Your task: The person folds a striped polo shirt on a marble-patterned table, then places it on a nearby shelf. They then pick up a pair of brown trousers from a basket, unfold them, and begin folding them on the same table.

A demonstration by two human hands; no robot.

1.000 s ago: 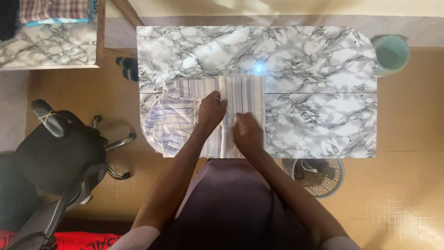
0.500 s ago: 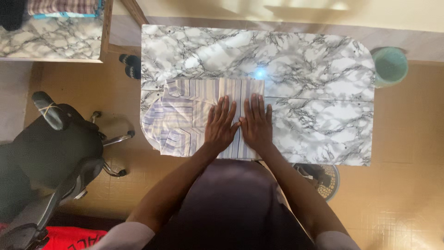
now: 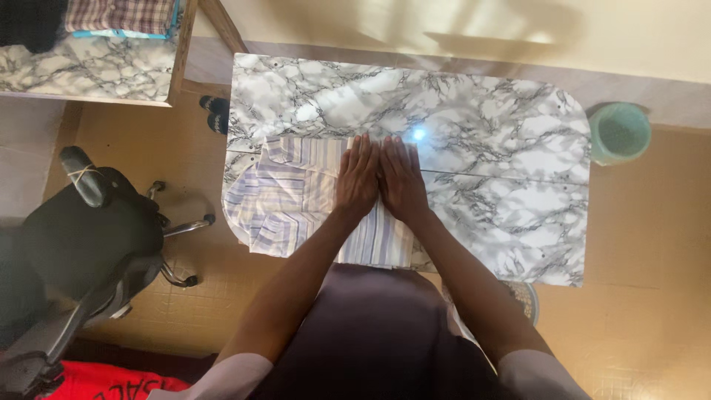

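Pressing flat with fingers spread, the left hand point(image 3: 357, 178) and right hand point(image 3: 401, 179) lay side by side, touching, on the folded striped shirt point(image 3: 289, 196). The shirt rested at the near left part of the marble-patterned counter point(image 3: 503, 148), beside a black office chair point(image 3: 81, 230); a green bucket point(image 3: 621, 132) stood well apart.

Single head-worn view, looking straight down, from well above the marble table point(image 3: 503, 126), floor around it
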